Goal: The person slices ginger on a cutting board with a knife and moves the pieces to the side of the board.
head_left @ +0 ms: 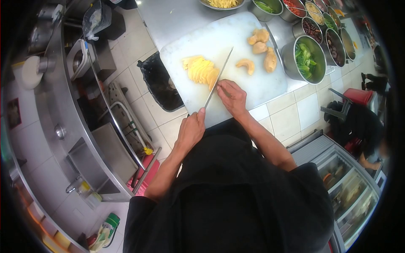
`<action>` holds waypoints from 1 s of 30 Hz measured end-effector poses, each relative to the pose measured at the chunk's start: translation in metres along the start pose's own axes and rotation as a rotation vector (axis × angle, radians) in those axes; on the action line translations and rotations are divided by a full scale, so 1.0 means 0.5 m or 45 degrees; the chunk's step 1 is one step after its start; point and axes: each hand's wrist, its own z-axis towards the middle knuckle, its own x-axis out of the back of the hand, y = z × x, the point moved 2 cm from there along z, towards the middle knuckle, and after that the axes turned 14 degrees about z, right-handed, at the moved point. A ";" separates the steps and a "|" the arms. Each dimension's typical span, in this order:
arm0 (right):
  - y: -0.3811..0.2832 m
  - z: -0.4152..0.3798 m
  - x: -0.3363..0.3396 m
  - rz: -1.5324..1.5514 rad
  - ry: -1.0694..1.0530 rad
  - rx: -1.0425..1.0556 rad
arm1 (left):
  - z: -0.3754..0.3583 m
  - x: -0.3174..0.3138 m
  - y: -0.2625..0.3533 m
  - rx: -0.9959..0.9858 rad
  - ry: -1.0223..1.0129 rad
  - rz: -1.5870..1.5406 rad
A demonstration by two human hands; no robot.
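My left hand [192, 130] is wrapped around the handle of a knife [219, 76], whose long blade points away from me across a white cutting board [198, 40]. Curled fingers of my right hand [233, 98] press against a piece of ginger at the blade, mostly hidden under them. Left of the blade, thin yellow ginger slices [198, 69] lie fanned in an overlapping row. Several peeled ginger pieces [270, 60] rest on the board's right side, and one curved piece [245, 65] lies nearer the blade.
Beside the board's right edge stands a metal pot of green vegetables [304, 59]. Several metal containers [307, 29] line the counter beyond it. A bowl of yellow shreds [222, 4] sits at the back. Below the board's left edge is a black-lined bin [158, 82]. Another person [365, 122] is at far right.
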 end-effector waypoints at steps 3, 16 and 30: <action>0.000 -0.003 0.001 -0.053 -0.006 -0.012 | 0.007 -0.008 -0.002 -0.010 0.018 0.021; 0.000 -0.006 -0.002 -0.007 0.014 -0.038 | 0.051 -0.013 0.026 0.010 0.051 0.053; -0.002 -0.002 -0.007 0.005 0.047 -0.066 | 0.114 -0.025 0.031 -0.069 0.059 0.026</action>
